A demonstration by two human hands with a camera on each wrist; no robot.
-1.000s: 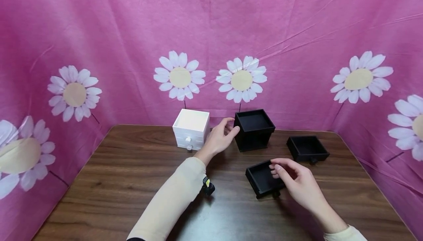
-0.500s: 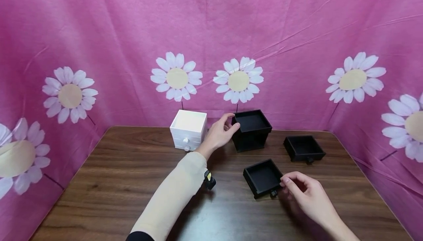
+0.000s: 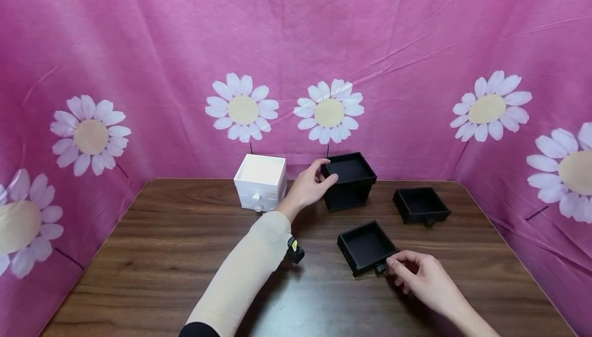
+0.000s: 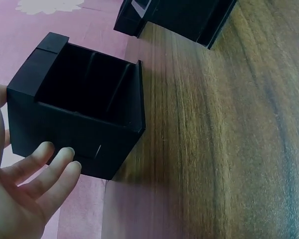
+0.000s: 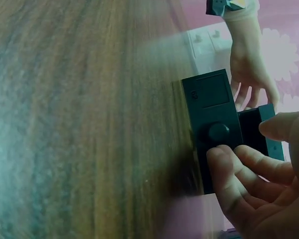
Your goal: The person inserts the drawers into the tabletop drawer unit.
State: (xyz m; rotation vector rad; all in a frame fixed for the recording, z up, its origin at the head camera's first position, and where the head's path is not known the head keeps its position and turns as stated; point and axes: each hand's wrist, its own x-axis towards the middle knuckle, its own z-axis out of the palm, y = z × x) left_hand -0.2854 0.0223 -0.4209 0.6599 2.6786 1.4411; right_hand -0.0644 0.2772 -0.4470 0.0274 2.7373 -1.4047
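Note:
In the head view my left hand (image 3: pixel 311 185) holds the black drawer cabinet (image 3: pixel 353 170) by its left side, the thumb at the front edge. The left wrist view shows several of its fingertips against the side wall of the cabinet (image 4: pixel 74 129), whose front is an open cavity. My right hand (image 3: pixel 418 278) pinches the front right corner of a black drawer (image 3: pixel 367 247), lying angled on the table before the cabinet. Close up in the right wrist view, fingertips sit beside the round knob (image 5: pixel 219 132) on the drawer front (image 5: pixel 209 99).
A second black drawer (image 3: pixel 422 206) with a knob lies to the right of the cabinet. Left of my left hand stands a white drawer cabinet (image 3: pixel 260 180) with white knobs. A pink flowered cloth (image 3: pixel 287 44) hangs behind the wooden table (image 3: pixel 162 255).
My right hand has moved from above the drawer's back right corner down to its front right corner, beside the knob. The left hand stays at the cabinet; the view has shifted slightly.

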